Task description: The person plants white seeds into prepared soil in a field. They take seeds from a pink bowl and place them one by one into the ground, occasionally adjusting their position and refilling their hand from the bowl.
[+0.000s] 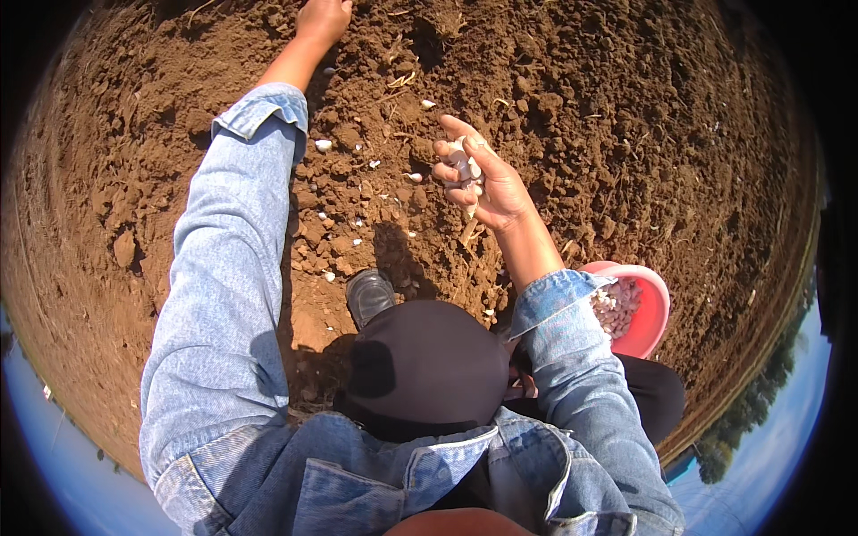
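Note:
My right hand [486, 177] is palm up with its fingers curled around several pale garlic cloves [462, 166]. It is above the loose brown soil [570, 167], right of the middle. My left hand [323, 21] reaches far forward, low over the ground at the top edge of the view. Its fingers are partly cut off there, so what they hold is hidden. Single garlic cloves lie scattered on the soil between my arms, such as one clove [323, 145] beside my left cuff and another clove [414, 177] left of my right hand.
A pink plastic basin [659, 295] holding many garlic cloves [615, 309] stands beside my right forearm, partly covered by the sleeve. My dark shoe [370, 296] and bent knee [429, 362] are below. Clods [125, 248] and dry straw [402, 81] litter the soil.

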The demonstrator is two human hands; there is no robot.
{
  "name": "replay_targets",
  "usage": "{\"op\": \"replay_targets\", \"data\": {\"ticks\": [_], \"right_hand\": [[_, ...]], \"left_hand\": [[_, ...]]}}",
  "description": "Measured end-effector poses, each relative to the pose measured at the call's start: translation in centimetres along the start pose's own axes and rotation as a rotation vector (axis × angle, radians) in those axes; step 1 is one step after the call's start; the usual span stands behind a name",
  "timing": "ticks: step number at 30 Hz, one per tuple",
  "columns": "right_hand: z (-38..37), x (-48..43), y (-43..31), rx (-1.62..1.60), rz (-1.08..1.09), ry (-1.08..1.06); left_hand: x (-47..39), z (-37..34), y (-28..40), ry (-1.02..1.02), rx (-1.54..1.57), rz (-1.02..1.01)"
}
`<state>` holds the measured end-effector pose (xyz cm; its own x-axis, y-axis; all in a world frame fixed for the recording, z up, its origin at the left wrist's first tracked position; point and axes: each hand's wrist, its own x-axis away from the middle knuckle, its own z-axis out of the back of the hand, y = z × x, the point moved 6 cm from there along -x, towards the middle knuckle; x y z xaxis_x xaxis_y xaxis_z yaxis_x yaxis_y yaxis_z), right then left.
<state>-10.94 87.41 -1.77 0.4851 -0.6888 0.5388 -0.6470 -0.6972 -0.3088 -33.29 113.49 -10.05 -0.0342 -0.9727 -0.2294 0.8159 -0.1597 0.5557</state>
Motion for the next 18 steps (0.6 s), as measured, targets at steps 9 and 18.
{"op": "replay_targets", "data": {"ticks": [9, 18], "right_hand": [[2.0, -0.8, -0.9, -0.050, 0.024, 0.019], [1.2, -0.9, -1.8, -0.022, 0.050, 0.024]], "left_hand": [[-0.5, -2.9, -0.1, -0.062, -0.366, -0.294], [1.2, 0.2, 0.8, 0.140, -0.126, -0.299]]}}
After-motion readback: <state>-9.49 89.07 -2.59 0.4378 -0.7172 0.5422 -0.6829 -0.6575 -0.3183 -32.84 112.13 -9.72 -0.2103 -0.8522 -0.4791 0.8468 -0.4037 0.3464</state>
